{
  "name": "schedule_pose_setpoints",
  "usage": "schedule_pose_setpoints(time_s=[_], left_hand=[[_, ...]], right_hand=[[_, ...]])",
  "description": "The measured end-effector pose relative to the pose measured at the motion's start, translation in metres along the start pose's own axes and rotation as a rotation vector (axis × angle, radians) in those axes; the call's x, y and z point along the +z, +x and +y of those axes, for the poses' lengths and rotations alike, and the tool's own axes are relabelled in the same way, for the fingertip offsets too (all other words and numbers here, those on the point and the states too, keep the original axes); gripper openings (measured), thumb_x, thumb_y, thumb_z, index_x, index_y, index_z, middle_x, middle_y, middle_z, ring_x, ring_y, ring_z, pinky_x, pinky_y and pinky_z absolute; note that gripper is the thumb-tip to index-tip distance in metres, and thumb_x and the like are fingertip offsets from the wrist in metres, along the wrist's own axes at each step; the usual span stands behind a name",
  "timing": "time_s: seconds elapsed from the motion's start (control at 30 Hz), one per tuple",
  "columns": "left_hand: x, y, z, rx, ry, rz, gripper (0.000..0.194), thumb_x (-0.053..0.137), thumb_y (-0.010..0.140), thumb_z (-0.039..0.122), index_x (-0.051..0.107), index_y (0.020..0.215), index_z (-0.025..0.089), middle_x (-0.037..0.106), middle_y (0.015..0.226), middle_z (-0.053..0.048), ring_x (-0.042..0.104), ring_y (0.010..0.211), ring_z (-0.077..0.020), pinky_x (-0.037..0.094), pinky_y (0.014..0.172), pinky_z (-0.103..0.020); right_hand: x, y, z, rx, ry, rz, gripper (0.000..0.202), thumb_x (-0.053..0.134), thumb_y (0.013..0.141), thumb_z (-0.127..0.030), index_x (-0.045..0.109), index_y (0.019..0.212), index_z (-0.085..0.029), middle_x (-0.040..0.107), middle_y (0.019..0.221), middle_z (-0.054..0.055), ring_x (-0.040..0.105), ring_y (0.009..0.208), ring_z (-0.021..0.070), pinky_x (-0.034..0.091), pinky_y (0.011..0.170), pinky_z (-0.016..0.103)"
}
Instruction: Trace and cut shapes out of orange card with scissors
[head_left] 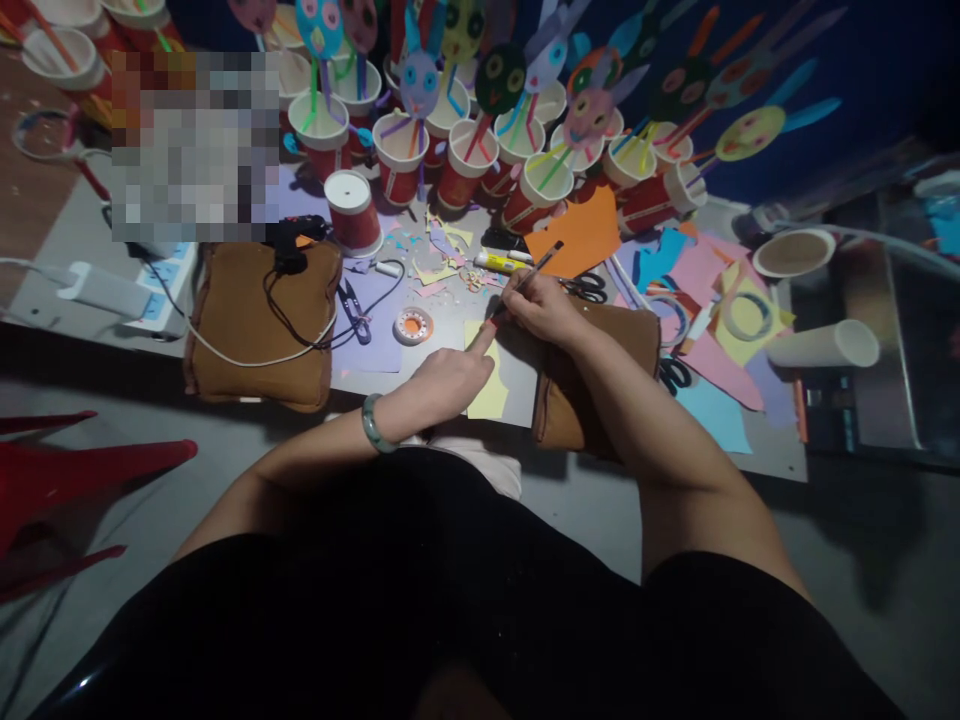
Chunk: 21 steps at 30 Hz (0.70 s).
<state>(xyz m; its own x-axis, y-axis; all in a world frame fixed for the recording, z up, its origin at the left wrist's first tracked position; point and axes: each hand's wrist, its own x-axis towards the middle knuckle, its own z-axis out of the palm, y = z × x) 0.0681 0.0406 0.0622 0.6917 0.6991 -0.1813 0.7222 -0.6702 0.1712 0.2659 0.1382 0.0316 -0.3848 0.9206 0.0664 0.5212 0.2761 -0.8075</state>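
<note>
My right hand (541, 305) is closed around a dark, slim pencil (545, 258). The pencil's upper end sticks out above the fingers, and its lower end is near a piece of yellow paper (487, 395) at the table's front edge. Over that paper lies my left hand (454, 382), its index finger stretched toward the pencil's lower end and its other fingers curled. Nothing shows in its grasp. Left of it is a small round tape roll (414, 325). A yellow marker (501, 262) and orange paper (581, 235) lie beyond my right hand.
Red-and-white paper cups (466, 165) with paper animal heads crowd the back. Brown cushions (259, 330) flank the work spot. Black snips (354, 312), scissors (585, 287), cables and a power strip (161, 290) lie about. Coloured paper (701, 270) covers the right; a red stool (82, 480) stands left.
</note>
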Motion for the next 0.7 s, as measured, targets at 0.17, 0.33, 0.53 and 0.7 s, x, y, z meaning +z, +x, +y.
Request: schedule_pose_setpoints(time_s=[0.17, 0.33, 0.53, 0.7], left_hand=[[-0.005, 0.001, -0.003, -0.002, -0.001, -0.032, 0.029, 0.041, 0.093, 0.008, 0.064, 0.111, 0.012, 0.024, 0.166, -0.019, 0.074, 0.083, -0.0232, 0.056, 0.064, -0.038], [-0.006, 0.001, -0.006, 0.008, 0.012, -0.031, 0.028, 0.042, 0.093, 0.009, 0.064, 0.108, 0.012, 0.023, 0.167, -0.016, 0.073, 0.083, -0.0222, 0.055, 0.065, -0.038], [-0.007, 0.003, -0.009, 0.006, 0.037, -0.032, 0.030, 0.037, 0.097, 0.015, 0.065, 0.110, 0.014, 0.025, 0.168, -0.010, 0.073, 0.086, -0.0237, 0.055, 0.065, -0.040], [-0.011, 0.002, -0.011, -0.008, -0.004, -0.042, 0.030, 0.039, 0.096, 0.015, 0.065, 0.111, 0.015, 0.026, 0.168, -0.010, 0.072, 0.091, -0.0225, 0.056, 0.075, -0.041]], right_hand=[[0.010, -0.014, 0.001, 0.027, 0.016, 0.155, 0.026, 0.058, 0.089, -0.036, 0.048, 0.069, -0.023, 0.054, 0.054, -0.001, 0.050, 0.054, 0.0153, 0.044, 0.056, 0.031], [0.018, -0.030, -0.001, 0.060, -0.028, 0.288, 0.031, 0.055, 0.091, -0.041, 0.048, 0.068, -0.023, 0.054, 0.057, 0.000, 0.052, 0.057, 0.0155, 0.045, 0.059, 0.032], [0.026, -0.048, -0.009, 0.088, -0.032, 0.374, 0.025, 0.053, 0.091, -0.036, 0.046, 0.071, -0.023, 0.053, 0.059, -0.001, 0.055, 0.062, 0.0167, 0.046, 0.066, 0.033], [0.032, -0.057, -0.011, 0.102, -0.064, 0.395, 0.021, 0.052, 0.091, -0.031, 0.044, 0.073, -0.024, 0.053, 0.063, 0.000, 0.054, 0.064, 0.0170, 0.046, 0.068, 0.033]])
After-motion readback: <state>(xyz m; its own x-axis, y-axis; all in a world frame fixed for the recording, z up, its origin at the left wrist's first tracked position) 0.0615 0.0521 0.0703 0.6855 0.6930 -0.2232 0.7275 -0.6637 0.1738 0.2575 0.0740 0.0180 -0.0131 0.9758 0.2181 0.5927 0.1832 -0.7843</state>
